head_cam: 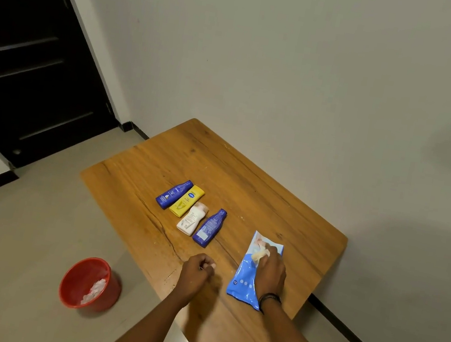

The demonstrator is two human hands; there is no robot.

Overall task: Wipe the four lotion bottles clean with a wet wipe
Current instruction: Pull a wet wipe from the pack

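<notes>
Lying side by side on the wooden table (218, 169), narrow ends toward the wall, are a blue Nivea bottle (174, 194), a yellow lotion bottle (186, 200), a white lotion bottle (192, 218) and a second blue bottle (209, 227). The first three touch or nearly touch; the second blue bottle lies just beside the white one. Only the Nivea name is readable; the other labels are too small to read, and the white bottle's cap end is blurred. Nearer, to the right, a blue wet wipe pack (245, 280) lies flat, partly covered by the right hand (272, 271), which pinches a pale wet wipe (260, 254) at the pack's opening; the fingertips are hidden behind the wipe. A dark wristband (270, 298) circles that wrist. The left hand (196, 272) is clenched over the table's near edge, with nothing seen in it. On the floor at left stands a red bucket (110, 294) with crumpled white material inside. A black door (30, 51) is cut off at the frame's left edge.
</notes>
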